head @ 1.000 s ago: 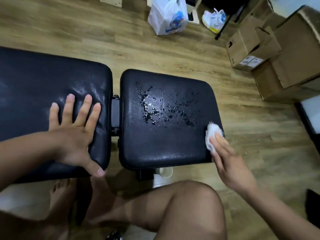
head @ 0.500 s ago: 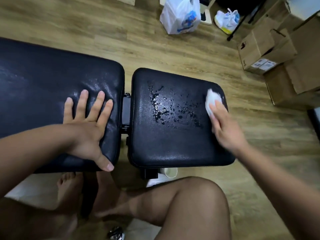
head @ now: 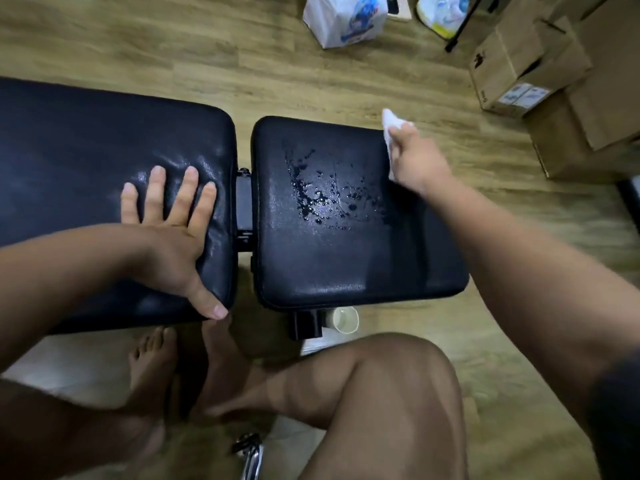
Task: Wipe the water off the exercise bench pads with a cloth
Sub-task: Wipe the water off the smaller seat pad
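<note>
Two black bench pads lie side by side, a long back pad point(head: 86, 161) on the left and a square seat pad point(head: 332, 265) on the right. Water drops point(head: 322, 199) are spread over the middle of the seat pad. My right hand point(head: 415, 161) holds a small white cloth point(head: 393, 124) at the seat pad's far right corner. Spread flat with straight fingers, my left hand point(head: 173, 230) rests on the back pad near its right edge.
Cardboard boxes point(head: 540, 71) stand on the wooden floor at the far right. A white plastic bag point(head: 343, 19) sits at the top. A small white cup point(head: 344, 320) is on the floor under the seat pad's near edge. My knee point(head: 374, 393) and bare feet are below.
My right hand has slid the cloth along the seat pad's right edge from the near part to the far corner. My left hand has stayed flat on the back pad.
</note>
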Available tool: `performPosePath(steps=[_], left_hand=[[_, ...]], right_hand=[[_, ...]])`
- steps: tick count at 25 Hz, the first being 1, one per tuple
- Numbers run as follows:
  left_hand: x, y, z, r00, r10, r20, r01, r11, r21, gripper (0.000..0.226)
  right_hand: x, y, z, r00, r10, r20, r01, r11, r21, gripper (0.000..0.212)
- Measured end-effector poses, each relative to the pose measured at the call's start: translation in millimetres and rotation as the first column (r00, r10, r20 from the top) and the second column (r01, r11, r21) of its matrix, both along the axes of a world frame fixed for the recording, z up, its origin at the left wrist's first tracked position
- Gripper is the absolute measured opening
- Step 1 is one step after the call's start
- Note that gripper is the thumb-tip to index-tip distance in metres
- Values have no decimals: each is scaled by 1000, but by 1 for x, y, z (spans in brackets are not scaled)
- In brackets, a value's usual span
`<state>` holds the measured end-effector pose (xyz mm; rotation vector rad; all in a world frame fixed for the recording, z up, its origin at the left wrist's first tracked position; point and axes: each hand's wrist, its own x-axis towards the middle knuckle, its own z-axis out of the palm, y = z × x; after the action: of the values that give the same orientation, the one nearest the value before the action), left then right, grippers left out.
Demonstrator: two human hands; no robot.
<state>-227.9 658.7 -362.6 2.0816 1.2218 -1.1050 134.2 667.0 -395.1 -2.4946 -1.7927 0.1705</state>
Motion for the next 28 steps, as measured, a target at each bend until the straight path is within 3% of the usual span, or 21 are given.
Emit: performPosePath(steps=[2,5,9,15,17,20,22,24,26,28], left_hand=[[-1,-1,1,1000,2,6,-2,1000,9,165],[-5,-1,-9,1000,-3,23,2,999,35,166],[-6,0,-21,999,-18,50,15,998,63,163],[-7,0,-20,996,-49,71,46,998,53,161],[-5,-2,-21,995,-50,87,43,996,80,161],[-11,-1,-29,984,-17,176,-11,987,160,163],[-23,2,-54,937,-96,336,-4,959,285,168],[-32,3,-80,915,-184,359,31,920,391,173],[-33,7,-92,918,-145,369,-5,926,377,171],[-33,7,-96,911,-182,371,15,911,411,171]], right_hand=[[-1,0,-2,1000,17,-7,-17,999,31,37],[-19,-108,-4,994,66,-90,-53,989,140,35],[-35,-233,0,984,133,-121,-128,991,43,42],[-5,-58,-7,993,118,-22,-115,987,116,40],[1,-12,-5,996,58,-63,-51,993,110,43],[-8,-46,-8,993,-18,-117,33,992,122,47],[-28,-127,-10,982,32,-187,-6,990,139,46],[-35,-200,-9,979,87,-184,-72,994,87,48],[-18,-201,-12,978,131,-165,-125,991,47,49],[-5,-144,-18,997,44,-71,-41,998,47,50]])
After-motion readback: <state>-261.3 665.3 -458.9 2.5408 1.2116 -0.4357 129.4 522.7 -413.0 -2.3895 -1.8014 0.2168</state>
